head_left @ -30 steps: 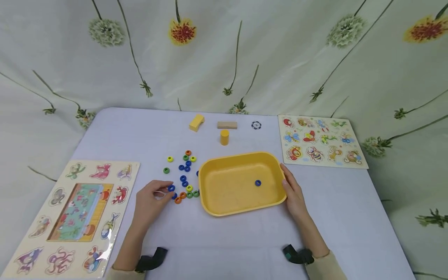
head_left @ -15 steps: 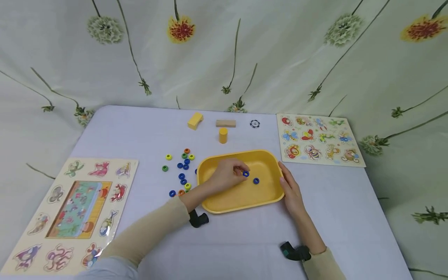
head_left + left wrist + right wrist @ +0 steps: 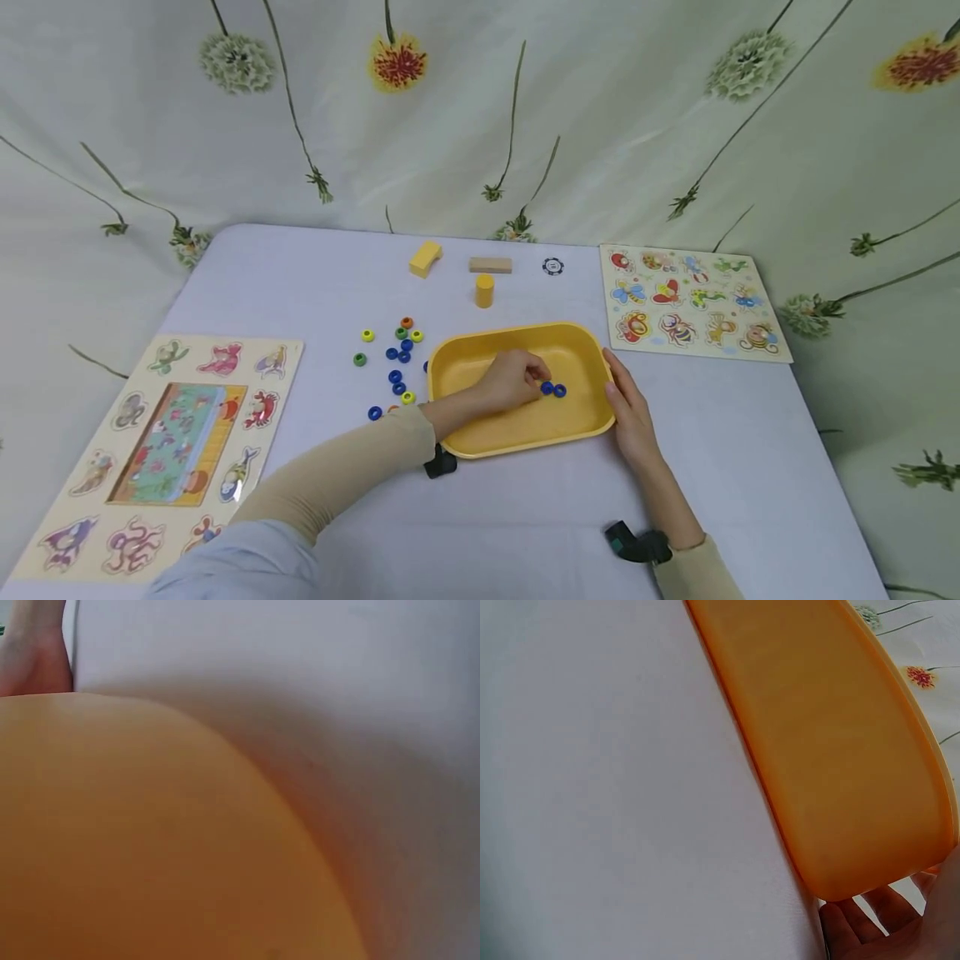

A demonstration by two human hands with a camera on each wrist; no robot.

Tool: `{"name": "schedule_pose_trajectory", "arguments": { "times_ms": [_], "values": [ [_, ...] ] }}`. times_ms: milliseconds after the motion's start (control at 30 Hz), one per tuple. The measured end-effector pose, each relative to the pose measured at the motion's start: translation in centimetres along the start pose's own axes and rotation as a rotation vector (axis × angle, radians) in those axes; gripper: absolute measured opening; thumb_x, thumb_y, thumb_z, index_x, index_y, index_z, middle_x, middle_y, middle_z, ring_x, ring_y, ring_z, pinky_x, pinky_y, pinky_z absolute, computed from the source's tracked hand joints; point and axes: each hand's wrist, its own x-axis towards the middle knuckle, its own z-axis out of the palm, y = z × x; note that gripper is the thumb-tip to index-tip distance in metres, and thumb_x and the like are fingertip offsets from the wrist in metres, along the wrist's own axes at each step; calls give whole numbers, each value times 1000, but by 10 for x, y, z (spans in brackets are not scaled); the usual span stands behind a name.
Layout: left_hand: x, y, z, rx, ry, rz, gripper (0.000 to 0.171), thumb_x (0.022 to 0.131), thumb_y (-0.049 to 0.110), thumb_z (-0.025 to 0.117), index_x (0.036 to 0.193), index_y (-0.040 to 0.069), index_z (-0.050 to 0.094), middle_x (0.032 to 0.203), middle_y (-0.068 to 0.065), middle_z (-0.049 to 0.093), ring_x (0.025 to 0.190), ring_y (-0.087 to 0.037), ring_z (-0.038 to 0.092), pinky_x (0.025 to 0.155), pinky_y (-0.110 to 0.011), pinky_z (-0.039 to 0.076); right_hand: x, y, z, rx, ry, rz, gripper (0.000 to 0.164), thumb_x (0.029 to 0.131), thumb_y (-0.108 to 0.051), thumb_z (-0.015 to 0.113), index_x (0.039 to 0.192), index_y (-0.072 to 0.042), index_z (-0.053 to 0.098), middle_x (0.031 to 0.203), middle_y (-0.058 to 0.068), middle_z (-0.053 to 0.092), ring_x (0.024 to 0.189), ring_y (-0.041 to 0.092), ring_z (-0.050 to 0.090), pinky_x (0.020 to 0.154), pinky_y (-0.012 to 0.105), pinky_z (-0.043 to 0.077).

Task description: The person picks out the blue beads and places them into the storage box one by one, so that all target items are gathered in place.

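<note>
Fingers of the nearer left hand touch a blue ring to their right (pinching it? I cannot tell) inside the yellow tray, beside a second ring; the right hand rests straight fingers against the tray's right end.

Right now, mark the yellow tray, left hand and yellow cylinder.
Yellow tray [image 3: 551, 421], head view: bare floor, towards its near edge.
Left hand [image 3: 513, 380], head view: back of the hand.
Yellow cylinder [image 3: 484, 294], head view: middle of its side.
</note>
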Motion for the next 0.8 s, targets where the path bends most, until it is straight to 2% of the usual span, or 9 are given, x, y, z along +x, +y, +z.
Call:
{"name": "schedule_pose_trajectory", "arguments": {
  "times_ms": [167, 267, 400, 533, 667, 800],
  "values": [
    [-8, 5, -5, 18, 1, -19, 23, 71, 6, 68, 94, 7, 66, 81, -2, 60, 69, -8, 51, 66, -18, 43, 0, -1, 2, 1, -3, -9, 43, 96, -10, 31, 138, -12, 30, 143, 4, 30, 132, 19, 24, 95, 4, 22],
    [-19, 11, -12, 38, 33, -16, 27, 73, 12, 70, 99, 8, 64, 87, -1, 60, 70, -7, 52, 68, -19, 42, 0, -1, 3, -6, -8, -4, 43, 96, -10, 31, 138, -12, 30, 143, 4, 30, 132, 19, 24, 96, 5, 22],
    [-47, 22, -25, 11, 110, 27, 31, 74, 16, 70, 104, 12, 63, 97, -1, 60, 74, -7, 52, 67, -18, 44, 0, 1, 3, -23, -9, -3, 43, 96, -12, 31, 139, -14, 30, 143, 3, 30, 132, 20, 24, 96, 5, 22],
    [-86, 24, -44, -79, 256, 72, 31, 73, 16, 71, 103, 17, 64, 96, 3, 60, 77, -9, 54, 64, -20, 49, 1, 6, 2, -9, -3, -19, 43, 96, -12, 32, 138, -14, 30, 143, 3, 30, 132, 19, 24, 97, 5, 22],
    [-129, 1, -70, -179, 416, 93, 33, 73, 14, 72, 104, 19, 63, 97, 3, 59, 81, -10, 54, 65, -24, 51, 3, 17, 0, -3, -7, -26, 43, 96, -15, 34, 138, -19, 31, 143, 1, 30, 132, 17, 25, 97, 5, 22],
    [-165, -40, -90, -284, 533, 99, 39, 73, 3, 69, 111, 8, 59, 104, -10, 56, 85, -16, 54, 68, -21, 50, 6, 28, -3, -16, -6, -23, 42, 96, -21, 34, 137, -26, 32, 143, -5, 31, 131, 12, 26, 98, 7, 22]
  ]
}}
